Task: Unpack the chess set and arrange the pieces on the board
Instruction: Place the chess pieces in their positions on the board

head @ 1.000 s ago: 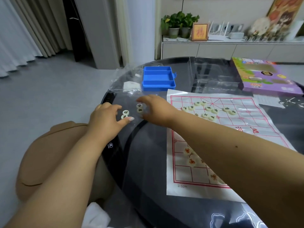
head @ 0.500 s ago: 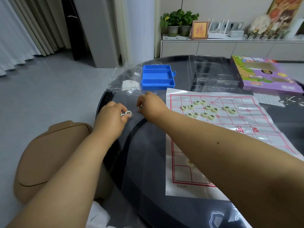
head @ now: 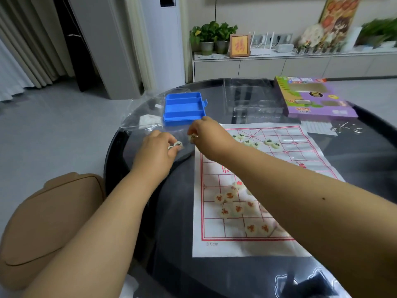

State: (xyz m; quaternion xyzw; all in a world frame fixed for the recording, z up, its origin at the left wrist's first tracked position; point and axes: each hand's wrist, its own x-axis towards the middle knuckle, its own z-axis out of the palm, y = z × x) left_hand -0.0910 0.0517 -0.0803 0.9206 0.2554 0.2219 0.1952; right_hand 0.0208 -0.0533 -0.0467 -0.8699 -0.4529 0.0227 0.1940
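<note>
Since the frame a second back, we saw both hands go from reaching flat toward the loose discs on the table [head: 150,211] to curled around them and lifted slightly; more of the paper board's near end had also come into view.

Taking the blue tray [head: 184,108] as our landmark and going left to right: a clear plastic bag [head: 141,119] lay just to its left with something white inside. The tray itself, split into three long compartments, showed only bare blue plastic. To its right sat a clear plastic insert [head: 253,102], and beyond that the purple box [head: 315,97].

Nearer us than the tray, the left hand [head: 158,151] pinched two pale pieces [head: 175,145] at its fingertips. Just right of it, directly in front of the tray, the right hand [head: 206,134] held another piece [head: 192,137] in bent fingers. Right of both hands lay the paper board [head: 214,246], with black-marked pieces [head: 255,143] clustered at its end nearest the tray and red-marked pieces [head: 232,203] scattered at its end farthest from the tray.
</note>
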